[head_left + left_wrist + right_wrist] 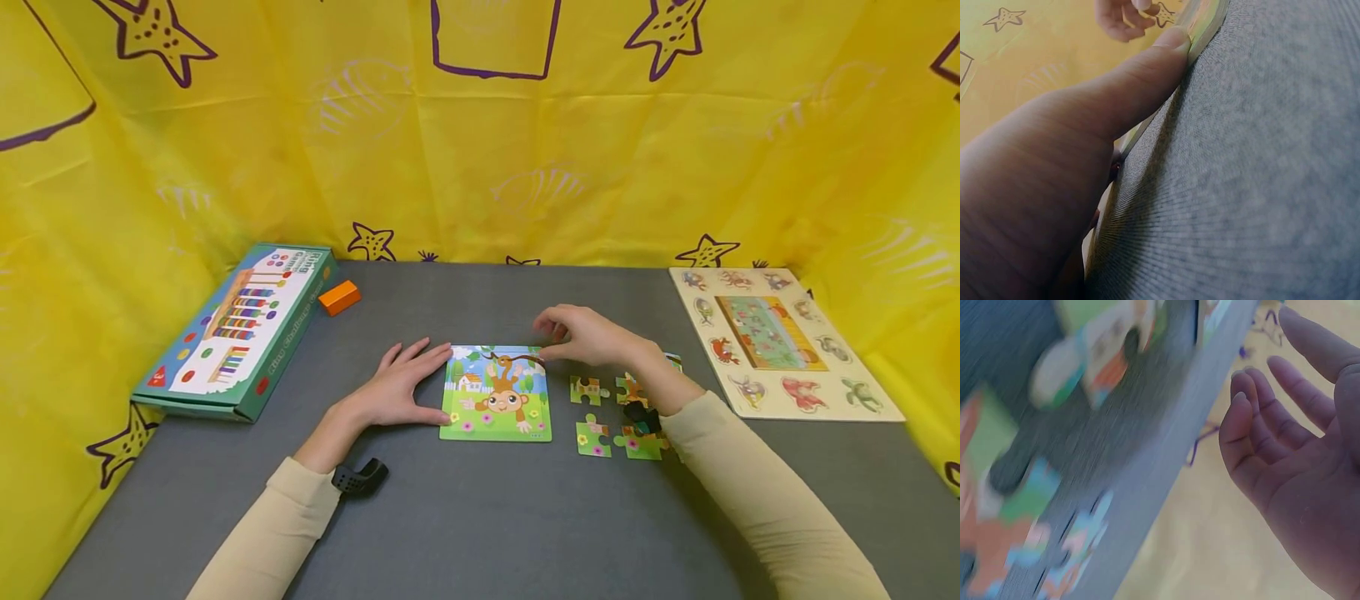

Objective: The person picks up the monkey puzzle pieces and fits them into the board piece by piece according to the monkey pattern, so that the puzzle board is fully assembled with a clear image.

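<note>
A square monkey picture puzzle lies flat on the grey table, its picture showing a monkey hanging from a branch. My left hand rests along the board's left side with fingers spread; in the left wrist view the thumb touches the board's edge. Above the upper right corner hovers my right hand. In the right wrist view that hand has loosely bent fingers and nothing between them. Loose jigsaw pieces lie right of the board, several partly hidden under the right forearm.
At the left stands a green ring game box, with an orange block beside it. A wooden sea-animal board lies at the right. Yellow patterned cloth hangs behind and at both sides of the table.
</note>
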The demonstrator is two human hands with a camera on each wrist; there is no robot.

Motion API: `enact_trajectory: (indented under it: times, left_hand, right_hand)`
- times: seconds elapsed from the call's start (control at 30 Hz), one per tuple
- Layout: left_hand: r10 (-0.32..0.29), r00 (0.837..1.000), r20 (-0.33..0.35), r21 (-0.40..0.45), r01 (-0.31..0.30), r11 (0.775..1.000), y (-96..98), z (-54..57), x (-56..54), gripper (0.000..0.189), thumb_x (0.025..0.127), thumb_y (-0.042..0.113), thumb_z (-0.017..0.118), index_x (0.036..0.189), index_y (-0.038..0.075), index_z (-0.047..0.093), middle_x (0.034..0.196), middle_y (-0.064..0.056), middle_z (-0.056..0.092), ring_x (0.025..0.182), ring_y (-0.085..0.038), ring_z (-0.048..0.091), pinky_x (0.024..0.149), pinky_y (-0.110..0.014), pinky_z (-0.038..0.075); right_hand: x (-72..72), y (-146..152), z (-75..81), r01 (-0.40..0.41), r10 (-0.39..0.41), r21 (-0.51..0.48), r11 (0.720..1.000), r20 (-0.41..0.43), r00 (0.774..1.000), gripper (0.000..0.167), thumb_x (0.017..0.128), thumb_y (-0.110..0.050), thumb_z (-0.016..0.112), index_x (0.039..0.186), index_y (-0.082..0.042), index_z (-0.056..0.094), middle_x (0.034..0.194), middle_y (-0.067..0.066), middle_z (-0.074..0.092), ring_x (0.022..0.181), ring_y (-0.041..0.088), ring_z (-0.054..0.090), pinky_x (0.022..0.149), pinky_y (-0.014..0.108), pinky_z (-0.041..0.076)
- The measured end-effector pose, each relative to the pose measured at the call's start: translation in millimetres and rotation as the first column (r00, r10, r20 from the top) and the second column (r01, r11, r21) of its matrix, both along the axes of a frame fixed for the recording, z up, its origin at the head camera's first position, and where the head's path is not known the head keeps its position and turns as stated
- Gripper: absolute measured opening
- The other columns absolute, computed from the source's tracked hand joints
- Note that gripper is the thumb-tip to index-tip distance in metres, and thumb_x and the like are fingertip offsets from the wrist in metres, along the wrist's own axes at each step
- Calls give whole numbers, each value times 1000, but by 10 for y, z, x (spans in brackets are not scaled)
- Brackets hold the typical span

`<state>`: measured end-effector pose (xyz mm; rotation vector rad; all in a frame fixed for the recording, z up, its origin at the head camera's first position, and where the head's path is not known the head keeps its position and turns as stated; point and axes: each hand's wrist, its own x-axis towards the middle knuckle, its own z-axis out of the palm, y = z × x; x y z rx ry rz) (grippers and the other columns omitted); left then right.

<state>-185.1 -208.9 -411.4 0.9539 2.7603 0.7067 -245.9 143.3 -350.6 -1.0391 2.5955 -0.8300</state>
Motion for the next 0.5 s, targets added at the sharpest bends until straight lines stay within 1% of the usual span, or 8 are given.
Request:
enact_trajectory:
  times: [0.13,0.27,0.37,0.5]
  left_hand:
    - [-1,1000,7,-5,1,1000,-8,28,5,106,80,61,78,161,13,29,165,-2,26,152,-34,11,114,-63,-2]
    - [4,1000,3,-2,-4,1000,-11,43,6,105,80,59,79,161,12,30,165,-2,27,152,-34,11,114,-63,-2]
    - [11,1000,-9,-2,-11,1000,-11,26,9,105,79,57,80,160,12,31,164,-2,28,152,-33,12,115,-63,-1]
    - [13,1000,-19,-2,-13,1000,3,-19,17,104,79,57,81,160,12,32,164,-3,29,152,-34,13,115,-62,-1]
  right_hand:
    - [0,204,-2,44,-45,-23,999,-11,999,42,92,-14,77,127,4,62,115,18,63,100,31,62,87,48,51]
    - [5,381,-10,97,-97,-34,995,3,995,42,93,-14,76,128,4,61,116,19,63,104,34,61,88,49,51]
    - [5,497,-21,137,-136,-41,990,24,990,44,93,-14,75,130,4,61,117,20,63,106,35,61,88,49,51]
    - [10,637,-30,169,-168,-33,985,38,985,45,94,-16,75,132,4,59,121,21,62,108,37,59,89,51,50]
